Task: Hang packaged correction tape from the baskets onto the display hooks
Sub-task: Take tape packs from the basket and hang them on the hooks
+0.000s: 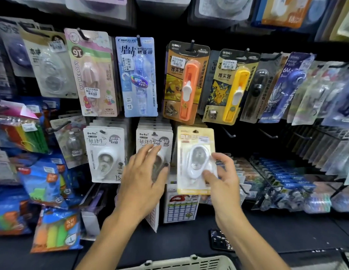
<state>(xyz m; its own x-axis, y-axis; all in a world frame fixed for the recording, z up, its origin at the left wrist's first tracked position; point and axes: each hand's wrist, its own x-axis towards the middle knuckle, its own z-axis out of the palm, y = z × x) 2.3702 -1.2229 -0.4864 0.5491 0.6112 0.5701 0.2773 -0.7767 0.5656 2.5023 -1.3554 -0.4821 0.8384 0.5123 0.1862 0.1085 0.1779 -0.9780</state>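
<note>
A yellow-backed pack of white correction tape [195, 152] is up against the display, its hang hole level with a hook in the lower row. My right hand [223, 176] pinches its lower right part between thumb and fingers. My left hand [144, 172] lies with straight fingers on the front of a white "BoBo" correction tape stack [155, 141] hanging just left of it. Another white "BoBo" stack [105, 152] hangs further left. The rim of a beige basket [181, 263] shows at the bottom edge; its contents are out of view.
Bare black hooks [229, 133] [269, 134] stick out to the right of the yellow pack. Above hang orange [187, 82] and yellow [231, 86] clip pushers and blue correction tape [136, 76]. Wire racks [276, 178] of packaged goods stand lower right; highlighter packs [56, 230] lower left.
</note>
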